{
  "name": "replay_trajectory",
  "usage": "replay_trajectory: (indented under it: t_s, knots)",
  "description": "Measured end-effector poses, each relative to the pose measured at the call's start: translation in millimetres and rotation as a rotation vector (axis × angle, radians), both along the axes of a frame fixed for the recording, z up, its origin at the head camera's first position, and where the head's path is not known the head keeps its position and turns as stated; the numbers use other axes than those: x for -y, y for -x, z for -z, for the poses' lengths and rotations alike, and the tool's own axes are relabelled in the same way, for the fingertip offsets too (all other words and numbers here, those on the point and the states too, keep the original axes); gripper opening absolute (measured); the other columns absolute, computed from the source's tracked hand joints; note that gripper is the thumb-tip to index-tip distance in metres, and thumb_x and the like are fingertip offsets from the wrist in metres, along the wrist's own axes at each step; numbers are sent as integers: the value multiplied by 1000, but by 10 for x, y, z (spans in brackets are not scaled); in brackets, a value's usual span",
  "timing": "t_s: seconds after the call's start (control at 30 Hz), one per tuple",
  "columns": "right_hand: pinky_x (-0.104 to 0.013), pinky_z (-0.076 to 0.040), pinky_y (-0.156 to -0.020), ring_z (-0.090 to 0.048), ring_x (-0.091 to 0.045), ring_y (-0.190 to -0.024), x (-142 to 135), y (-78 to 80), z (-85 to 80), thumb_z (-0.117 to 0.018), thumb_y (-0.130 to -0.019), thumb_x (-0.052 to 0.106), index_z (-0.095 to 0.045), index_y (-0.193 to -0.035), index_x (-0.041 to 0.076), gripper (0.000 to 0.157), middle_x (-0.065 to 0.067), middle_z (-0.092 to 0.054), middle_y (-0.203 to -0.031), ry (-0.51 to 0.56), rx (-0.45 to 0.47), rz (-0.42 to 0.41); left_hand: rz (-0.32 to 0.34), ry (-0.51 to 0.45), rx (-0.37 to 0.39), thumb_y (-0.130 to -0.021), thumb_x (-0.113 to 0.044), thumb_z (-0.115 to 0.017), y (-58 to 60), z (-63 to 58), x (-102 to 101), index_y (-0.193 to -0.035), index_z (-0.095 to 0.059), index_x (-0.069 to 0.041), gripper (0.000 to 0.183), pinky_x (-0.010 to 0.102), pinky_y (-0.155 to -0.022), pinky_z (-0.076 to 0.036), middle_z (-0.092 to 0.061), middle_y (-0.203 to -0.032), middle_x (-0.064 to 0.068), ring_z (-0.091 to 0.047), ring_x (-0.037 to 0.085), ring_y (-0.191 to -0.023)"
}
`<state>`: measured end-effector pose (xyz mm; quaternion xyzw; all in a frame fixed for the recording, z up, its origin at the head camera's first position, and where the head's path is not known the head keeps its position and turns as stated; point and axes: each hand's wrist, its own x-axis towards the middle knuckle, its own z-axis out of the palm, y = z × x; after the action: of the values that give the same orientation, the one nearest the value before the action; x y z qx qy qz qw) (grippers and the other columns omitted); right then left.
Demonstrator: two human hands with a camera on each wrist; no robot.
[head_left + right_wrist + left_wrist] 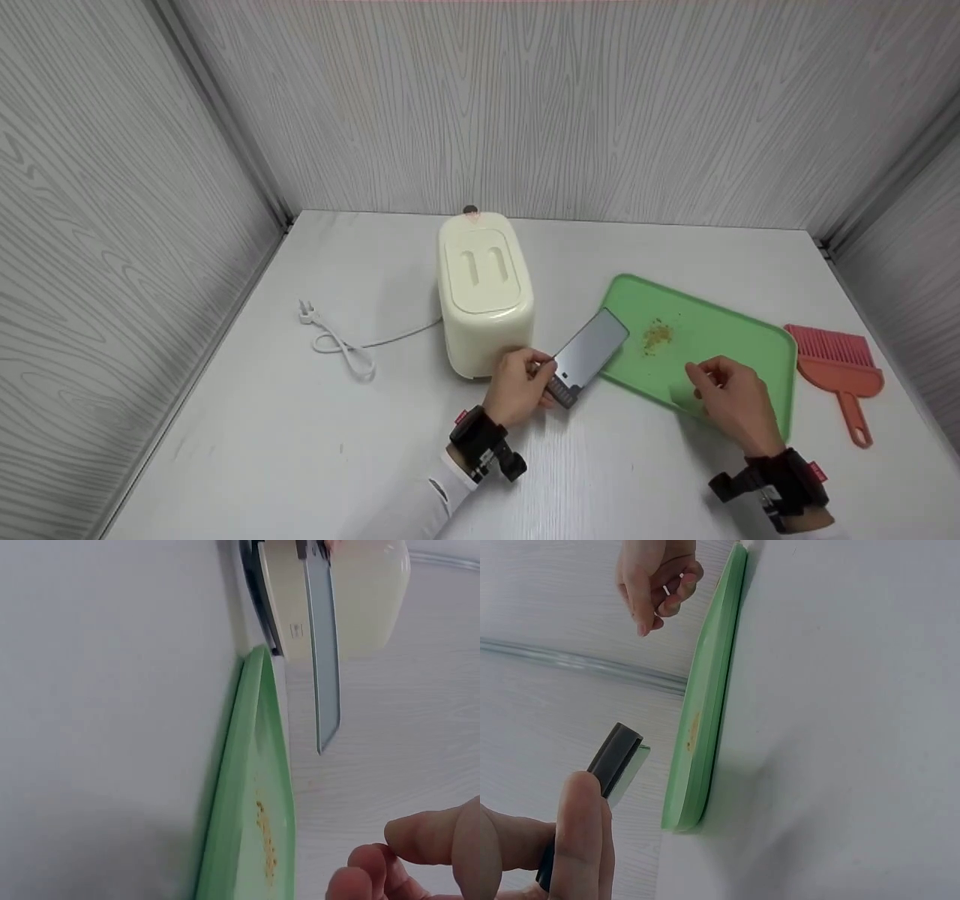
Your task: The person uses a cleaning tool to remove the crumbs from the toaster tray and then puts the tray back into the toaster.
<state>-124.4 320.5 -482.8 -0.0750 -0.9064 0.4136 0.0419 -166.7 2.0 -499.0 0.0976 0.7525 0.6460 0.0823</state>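
Note:
My left hand (517, 386) grips the dark end of a flat metal crumb tray (594, 348), its thumb and fingers closed around that end. The slide-out tray is held up above the table, its far corner over the left edge of a green serving tray (731, 330). Brown crumbs (658, 337) lie in a small heap on the green surface. Over that tray's front right part hovers my right hand (739, 405), its fingers loosely curled and no object visible in them. Just left of the crumb tray stands a cream toaster (489, 337) with a lid on top.
A white power cord (397, 337) runs left from the toaster to its plug (307, 313). Right of the green tray lies a small red brush (840, 364) with an orange handle. Grey wood-patterned walls (525, 112) bound the white table (285, 450) at the back and sides.

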Motion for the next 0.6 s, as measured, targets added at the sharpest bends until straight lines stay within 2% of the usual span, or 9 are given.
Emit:
replay_trajectory:
  t_s: [0.2,0.43,0.6]
  knots:
    - [-28,-55,-53,-67,-23,-65,302,-2,67,-63,-104,41,-71,-110,-1,44,-14,-70,-83,127,41,-42,2,-26,15,-102,-4,-63,2,5,-39,-111,-66,8,16,32,-54,-63,-68,-83,12,-66,14,-54]
    - [-31,-62,-61,-70,-25,-70,594,9,156,-65,-104,27,-71,-116,-4,34,-14,-72,-83,315,104,-75,0,-46,28,-102,-3,-62,-3,-3,-89,-111,-64,9,15,31,-54,-64,-67,-84,13,-67,16,-57]
    - [-33,-63,-62,-71,-26,-72,795,27,218,-64,-104,23,-71,-117,-4,30,-13,-73,-86,369,139,-89,-4,-62,39,-101,-3,-62,-6,-5,-121,-111,-63,9,15,31,-55,-64,-66,-84,13,-66,16,-57]
